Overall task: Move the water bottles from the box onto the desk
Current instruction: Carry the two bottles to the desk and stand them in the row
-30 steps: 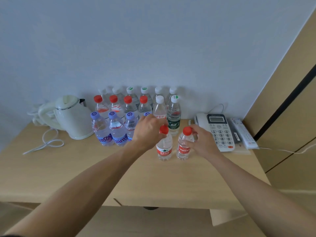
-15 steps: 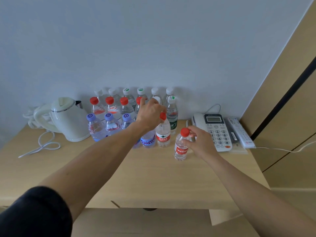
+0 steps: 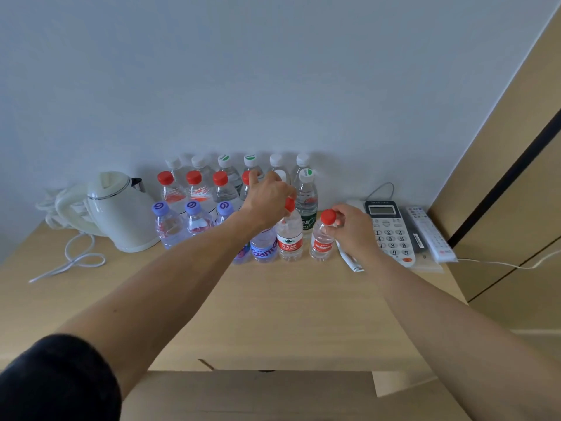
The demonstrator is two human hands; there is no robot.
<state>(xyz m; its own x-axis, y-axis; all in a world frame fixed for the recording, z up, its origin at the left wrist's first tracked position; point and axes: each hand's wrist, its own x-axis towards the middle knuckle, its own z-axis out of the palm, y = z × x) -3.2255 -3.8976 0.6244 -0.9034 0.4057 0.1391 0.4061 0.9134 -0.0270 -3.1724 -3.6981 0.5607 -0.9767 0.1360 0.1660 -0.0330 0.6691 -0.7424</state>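
Since half a second ago the right hand [image 3: 349, 229] has carried its small red-capped bottle [image 3: 322, 238] back toward the far edge, so it now stands just beside the red-capped bottle [image 3: 290, 235] under the left hand [image 3: 267, 199], which has stayed at that bottle's neck. Left hand: fingers curled over the cap and neck, gripping it. Right hand: fingers pinching the small bottle at its cap and shoulder; bottle upright, base on the counter [image 3: 273, 314]. Surface: pale wood-grain counter against a plain grey-white wall, with a tan panel crossed by a dark strip to the right. Along the far edge stand rows of upright bottles: white and green caps at the wall [image 3: 252, 165], red caps [image 3: 194, 186] in front, purple caps [image 3: 194, 217] nearest. Both held bottles are clear, with water and red labels. A cream kettle [image 3: 121, 211] with a looped white cord sits toward the far left corner; a white desk phone [image 3: 391, 232] and a remote [image 3: 431, 235] lie toward the far right corner. A cardboard flap [image 3: 273, 393] shows below the near edge.
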